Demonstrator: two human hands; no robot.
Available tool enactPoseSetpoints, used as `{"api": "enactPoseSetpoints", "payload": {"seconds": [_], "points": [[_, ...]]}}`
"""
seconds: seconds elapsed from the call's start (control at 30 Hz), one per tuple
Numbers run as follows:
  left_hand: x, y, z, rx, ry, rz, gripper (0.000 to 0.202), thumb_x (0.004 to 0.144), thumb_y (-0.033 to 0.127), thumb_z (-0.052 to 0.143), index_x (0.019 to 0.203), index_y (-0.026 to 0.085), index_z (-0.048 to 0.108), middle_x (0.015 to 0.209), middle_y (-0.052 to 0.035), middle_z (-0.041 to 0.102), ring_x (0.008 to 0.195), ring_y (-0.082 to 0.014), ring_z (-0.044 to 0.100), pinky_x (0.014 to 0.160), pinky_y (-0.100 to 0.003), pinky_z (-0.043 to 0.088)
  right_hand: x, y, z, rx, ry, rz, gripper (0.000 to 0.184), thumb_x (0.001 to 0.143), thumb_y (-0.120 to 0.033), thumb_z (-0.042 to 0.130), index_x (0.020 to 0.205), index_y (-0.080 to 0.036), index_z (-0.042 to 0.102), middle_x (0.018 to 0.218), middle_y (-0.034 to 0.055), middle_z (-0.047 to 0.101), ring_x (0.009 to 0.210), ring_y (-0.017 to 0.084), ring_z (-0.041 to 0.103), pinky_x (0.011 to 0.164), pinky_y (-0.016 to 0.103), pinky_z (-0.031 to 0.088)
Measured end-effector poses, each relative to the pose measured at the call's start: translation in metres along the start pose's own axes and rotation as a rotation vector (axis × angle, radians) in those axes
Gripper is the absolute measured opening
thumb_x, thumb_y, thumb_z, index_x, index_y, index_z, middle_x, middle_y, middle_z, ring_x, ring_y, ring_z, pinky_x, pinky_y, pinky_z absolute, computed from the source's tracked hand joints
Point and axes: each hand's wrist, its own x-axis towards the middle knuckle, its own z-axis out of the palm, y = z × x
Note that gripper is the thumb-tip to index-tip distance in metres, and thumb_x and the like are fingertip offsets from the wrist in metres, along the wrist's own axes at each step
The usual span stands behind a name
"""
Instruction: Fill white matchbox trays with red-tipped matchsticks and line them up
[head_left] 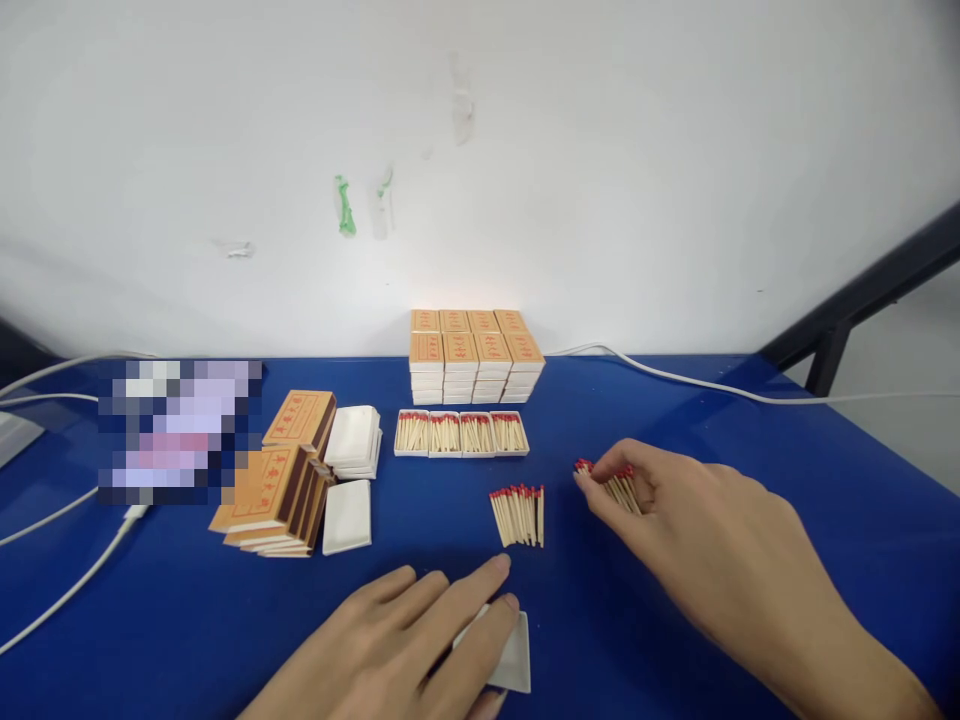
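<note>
My left hand (409, 640) rests near the table's front edge, its fingers laid over an empty white matchbox tray (514, 660) and holding it. Out to the right, my right hand (690, 520) pinches a bunch of red-tipped matches (611, 482) against the blue tabletop. Between the two hands lies a small loose pile of matches (519, 514). Further back, a row of several open trays filled with matches (461, 433) lies in front of a stack of closed orange matchboxes (475, 356).
At the left lie fanned orange matchbox sleeves (274, 485), a stack of empty white trays (354, 440) and one single tray (348, 517). White cables (75, 580) cross the blue table (750, 430). A white wall stands behind; a black frame (862, 300) is at the right.
</note>
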Motion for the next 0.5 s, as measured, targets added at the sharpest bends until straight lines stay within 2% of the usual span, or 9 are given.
{"api": "enactPoseSetpoints", "payload": {"seconds": [0.1,0.27,0.4,0.5], "points": [[-0.0007,0.0011,0.0002,-0.005,0.017,-0.014,0.048,0.124,0.024,0.025,0.146,0.022,0.068,0.155,-0.0015,0.07,0.112,-0.0218,0.084,0.091,-0.041,0.07,-0.0023,-0.0026,0.0003,-0.112,-0.043,-0.002,0.027,0.101,-0.056,0.063,0.097,-0.035,0.079,0.083,0.0028,0.083,0.08,0.04,0.078,0.062,0.04,0.034],[-0.0062,0.0052,0.0028,-0.04,0.019,-0.049,0.046,0.123,0.025,0.028,0.149,0.023,0.066,0.158,-0.0003,0.068,0.117,-0.0213,0.082,0.097,-0.041,0.068,-0.0054,-0.0059,0.0002,-0.123,-0.088,-0.01,0.026,0.104,-0.048,0.061,0.092,-0.036,0.08,0.087,0.0012,0.084,0.087,0.04,0.08,0.064,0.039,0.034],[-0.0088,0.0047,0.0034,-0.038,0.022,-0.072,0.044,0.123,0.025,0.031,0.154,0.024,0.062,0.16,0.0011,0.067,0.122,-0.0197,0.08,0.102,-0.04,0.066,-0.0058,-0.0029,0.0024,-0.032,-0.083,-0.062,0.022,0.098,-0.045,0.067,0.083,-0.036,0.08,0.085,-0.0003,0.082,0.085,0.035,0.078,0.064,0.037,0.036],[-0.0072,0.0038,0.0011,-0.02,0.039,-0.072,0.044,0.123,0.024,0.03,0.152,0.024,0.063,0.157,0.001,0.069,0.12,-0.019,0.081,0.101,-0.039,0.066,-0.0064,-0.0044,0.0051,0.133,-0.072,-0.128,0.026,0.096,-0.051,0.067,0.079,-0.034,0.077,0.07,-0.0012,0.072,0.073,0.026,0.072,0.062,0.034,0.037]]}}
